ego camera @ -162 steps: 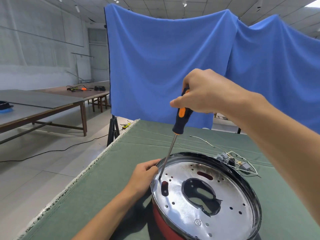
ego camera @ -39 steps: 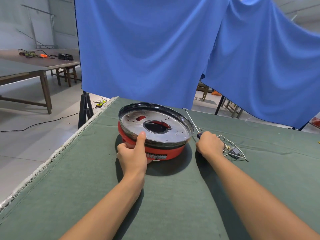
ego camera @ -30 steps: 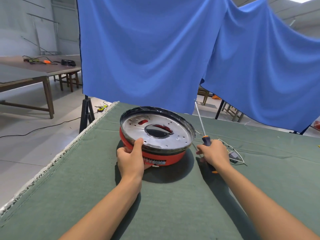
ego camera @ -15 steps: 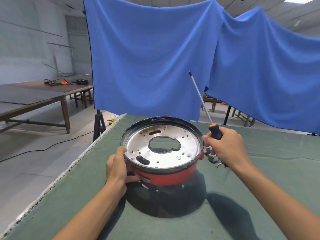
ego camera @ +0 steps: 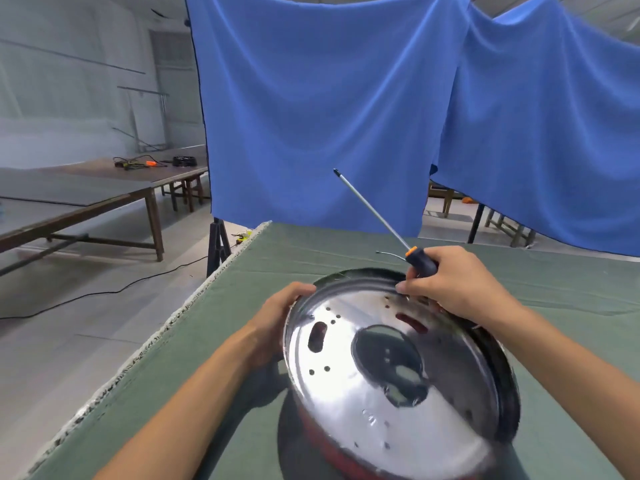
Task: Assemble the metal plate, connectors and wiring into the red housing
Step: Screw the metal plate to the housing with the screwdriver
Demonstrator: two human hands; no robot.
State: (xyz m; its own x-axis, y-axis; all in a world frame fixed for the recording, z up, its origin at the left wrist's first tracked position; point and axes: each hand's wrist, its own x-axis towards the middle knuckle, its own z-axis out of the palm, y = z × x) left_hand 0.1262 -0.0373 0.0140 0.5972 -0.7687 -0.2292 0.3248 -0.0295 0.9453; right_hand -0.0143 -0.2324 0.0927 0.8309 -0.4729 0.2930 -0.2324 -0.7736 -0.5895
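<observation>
Both hands on red housing (ego camera: 332,452) — plate seated.
L hand (ego camera: 277,320) grips rim at 10 o'clock; R hand (ego camera: 453,282) clamps screwdriver (ego camera: 420,261), fingertips on metal plate (ego camera: 346,393) at 1 o'clock — shaft up.

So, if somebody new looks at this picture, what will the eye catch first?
Probably the shiny metal plate, sitting in the red housing low in the middle. Next, the screwdriver in the right hand, shaft pointing up and away, while the left hand grips the rim. Behind hangs a big blue cloth.
</observation>
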